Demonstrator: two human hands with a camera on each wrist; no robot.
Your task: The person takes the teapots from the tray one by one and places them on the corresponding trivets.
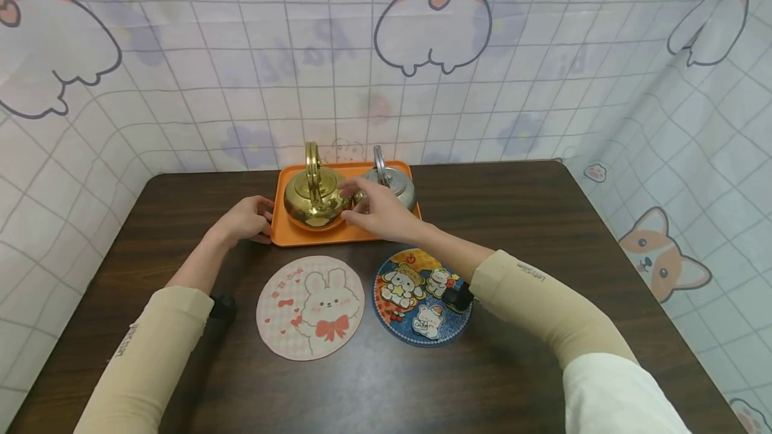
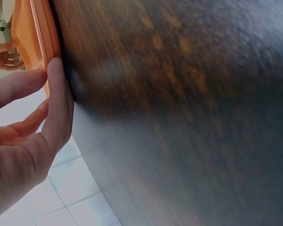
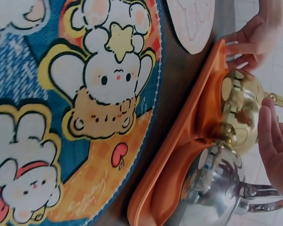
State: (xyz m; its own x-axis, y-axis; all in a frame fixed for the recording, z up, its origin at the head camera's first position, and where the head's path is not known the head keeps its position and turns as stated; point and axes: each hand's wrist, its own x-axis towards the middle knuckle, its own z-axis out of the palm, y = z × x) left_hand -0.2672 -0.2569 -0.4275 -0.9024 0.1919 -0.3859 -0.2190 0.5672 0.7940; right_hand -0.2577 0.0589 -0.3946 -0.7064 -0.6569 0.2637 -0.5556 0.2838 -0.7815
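Note:
My left hand [image 1: 243,218] rests its fingertips against the left end of the orange tray [image 1: 278,230]. The left wrist view shows these fingers [image 2: 59,89] fairly straight along the tray's outer edge. On the tray, a gold kettle [image 1: 309,201] with an upright handle stands at the left. Beside it is a silver kettle [image 1: 401,186], partly covered by my right hand [image 1: 386,213]. That hand reaches over the tray, thumb and fingers spread, near the gold kettle's right side. In the right wrist view its fingertips come close to the gold handle [image 3: 278,100]; contact cannot be told.
A round pink mat with a rabbit [image 1: 310,307] lies in front of the tray. To its right is a round blue and orange mat with cartoon animals [image 1: 395,317], partly under my right forearm. A patterned cloth [image 1: 350,72] hangs behind the dark wooden table [image 1: 512,206].

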